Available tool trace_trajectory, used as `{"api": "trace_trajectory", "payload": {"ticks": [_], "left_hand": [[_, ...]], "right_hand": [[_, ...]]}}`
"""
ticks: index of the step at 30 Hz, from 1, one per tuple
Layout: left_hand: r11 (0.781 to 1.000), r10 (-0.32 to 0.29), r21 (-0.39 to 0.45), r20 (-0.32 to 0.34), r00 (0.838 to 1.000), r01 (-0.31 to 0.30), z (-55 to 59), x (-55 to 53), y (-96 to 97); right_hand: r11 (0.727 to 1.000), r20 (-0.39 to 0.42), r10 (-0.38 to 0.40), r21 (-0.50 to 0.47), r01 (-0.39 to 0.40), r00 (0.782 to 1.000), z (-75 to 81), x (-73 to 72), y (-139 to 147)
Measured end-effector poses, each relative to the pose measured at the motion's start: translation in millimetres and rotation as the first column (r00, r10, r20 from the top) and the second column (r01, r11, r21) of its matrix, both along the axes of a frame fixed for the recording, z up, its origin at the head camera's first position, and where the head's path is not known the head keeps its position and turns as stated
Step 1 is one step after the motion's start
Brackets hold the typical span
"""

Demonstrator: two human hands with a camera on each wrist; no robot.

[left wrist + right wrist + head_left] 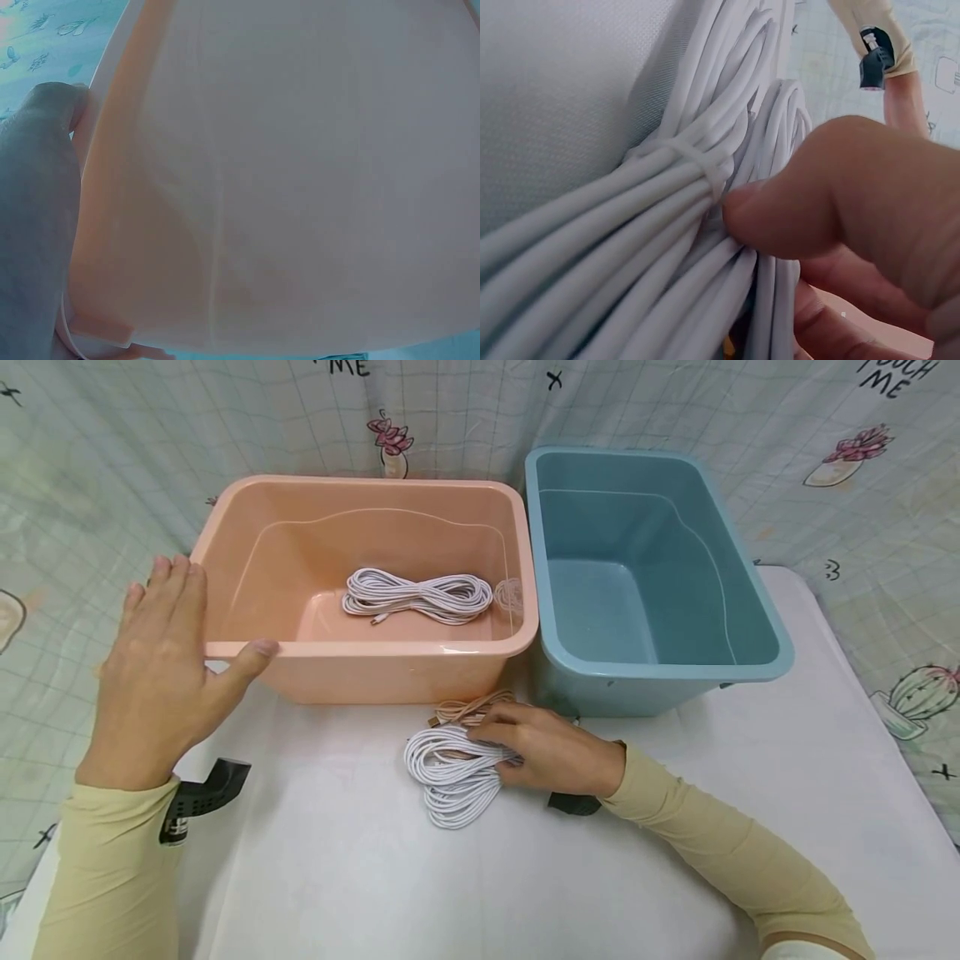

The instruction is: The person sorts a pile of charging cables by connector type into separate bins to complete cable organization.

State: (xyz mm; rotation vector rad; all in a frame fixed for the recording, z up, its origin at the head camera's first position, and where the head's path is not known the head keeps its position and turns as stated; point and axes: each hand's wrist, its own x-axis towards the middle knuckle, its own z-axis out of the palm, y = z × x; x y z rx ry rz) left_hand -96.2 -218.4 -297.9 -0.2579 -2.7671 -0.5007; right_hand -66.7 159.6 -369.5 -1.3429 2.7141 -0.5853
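Note:
My right hand [551, 747] pinches a coiled white cable [453, 772] in front of the bins. Up close in the right wrist view, the thumb [780, 210] presses at the coil's middle, beside a thin white tie [694, 161]; further white loops lie right behind it. A tan cable bundle [472, 708] sits just beyond, partly covered by the fingers. At the left front corner of the peach bin [375, 649], my left hand [161, 668] rests with fingers fairly straight along the side and thumb over the front rim. Inside that bin lies another white cable bundle [416, 595].
A blue-green bin [667, 670] stands right against the peach bin. Behind them hangs a patterned cloth [450, 410]. Both bins stand on a white table surface [360, 860]. Clear loops [509, 597] show at the peach bin's right end.

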Motion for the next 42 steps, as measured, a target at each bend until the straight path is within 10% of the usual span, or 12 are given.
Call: {"api": "trace_trajectory", "payload": {"ticks": [42], "left_hand": [[1.0, -0.01, 0.023, -0.026, 1.0, 0.011, -0.5, 1.2, 0.8]], "right_hand": [[0.968, -0.001, 0.037, -0.248, -0.036, 0.999, 18.8, 8.3, 8.7]]}}
